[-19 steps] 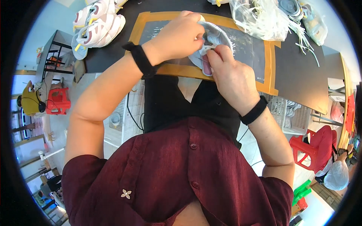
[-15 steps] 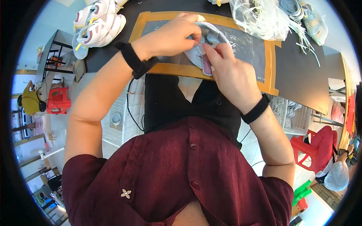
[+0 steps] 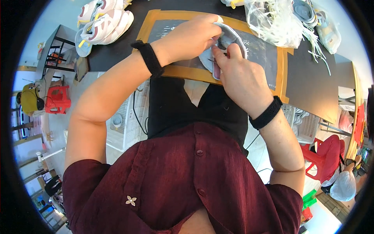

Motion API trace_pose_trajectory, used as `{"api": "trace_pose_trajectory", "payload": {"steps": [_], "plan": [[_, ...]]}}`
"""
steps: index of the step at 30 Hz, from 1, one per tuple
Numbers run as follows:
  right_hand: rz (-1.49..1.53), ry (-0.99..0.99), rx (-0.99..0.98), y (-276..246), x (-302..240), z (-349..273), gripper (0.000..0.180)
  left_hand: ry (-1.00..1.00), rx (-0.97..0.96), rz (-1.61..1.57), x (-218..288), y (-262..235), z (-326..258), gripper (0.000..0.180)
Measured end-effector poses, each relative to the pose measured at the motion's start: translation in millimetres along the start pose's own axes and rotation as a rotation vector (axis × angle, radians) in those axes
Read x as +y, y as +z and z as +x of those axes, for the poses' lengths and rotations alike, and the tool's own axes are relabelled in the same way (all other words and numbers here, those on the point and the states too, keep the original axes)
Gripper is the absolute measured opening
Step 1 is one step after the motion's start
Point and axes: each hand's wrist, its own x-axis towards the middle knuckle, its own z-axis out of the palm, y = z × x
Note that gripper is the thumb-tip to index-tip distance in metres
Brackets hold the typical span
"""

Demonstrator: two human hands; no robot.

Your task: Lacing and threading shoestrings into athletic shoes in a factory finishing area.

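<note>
My left hand (image 3: 196,37) is closed on the upper edge of a pale grey shoe upper (image 3: 242,43), whose curved rim arches open to the right of the fingers. My right hand (image 3: 243,74) is pinched at the near side of the same piece, thumb and forefinger together at its opening. A thin dark thing shows by the right fingertips, too small to name. A mauve patch on the piece's near end lies beside them. Under both hands is a dark mat (image 3: 263,72) edged with tan tape.
Pale shoes with mauve trim (image 3: 111,27) are piled at the table's far left. A clear bag of white strips (image 3: 272,23) and grey coiled pieces (image 3: 304,11) lie at the far right. White baskets (image 3: 307,128) stand below the table, near red stools (image 3: 58,99).
The shoe upper has shifted a little to the right and its rim has tilted more open. My left hand moved rightward with it. My right hand stays pinched near the same place.
</note>
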Motion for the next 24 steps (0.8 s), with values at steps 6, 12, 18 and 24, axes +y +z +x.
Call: {"api": "trace_pose_trajectory", "payload": {"steps": [6, 12, 18, 24], "plan": [[0.010, 0.044, -0.012, -2, -3, 3, 0.047, 0.032, -0.005, -0.004, -7, -1, 1, 0.011], [0.083, 0.050, -0.029, -3, -3, 5, 0.047, 0.069, -0.113, -0.079, -16, -8, 9, 0.006], [0.059, 0.066, -0.053, -3, -4, 7, 0.046, 0.082, -0.082, -0.097, -15, -4, 12, 0.007], [0.056, 0.038, -0.079, -3, -2, 11, 0.047, 0.110, -0.127, 0.090, -7, -17, 8, 0.015]]}}
